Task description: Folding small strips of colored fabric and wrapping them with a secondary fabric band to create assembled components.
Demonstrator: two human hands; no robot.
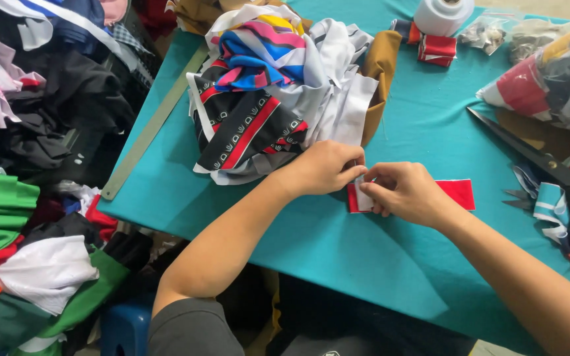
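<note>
A teal cloth-covered table (338, 257) fills the middle and right of the frame, running from the upper centre down to the lower right. To its left, a loose heap of garments (28, 198) in green, white, black and red takes up the whole left edge. On the table, upper centre, sits a pile of cut fabric pieces (278, 86), striped in blue, pink and yellow on top, black with red bands below, white and mustard on its right side. A clear bag of printed cloth (549, 86) lies at the upper right. A long metal ruler (153, 125) lies along the table's left edge, slanting from upper centre to middle left. Black scissors (536, 155) lie at the right, blades pointing up-left. A white spool of thread (442, 14) stands at the top edge.

In the centre, just below the pile, lies a small red fabric strip (456, 192) with a white piece at its left end. The left hand (324, 168) and right hand (407, 191) meet there, touching each other; both have fingers curled closed, pinching the strip's left end against the table.
</note>
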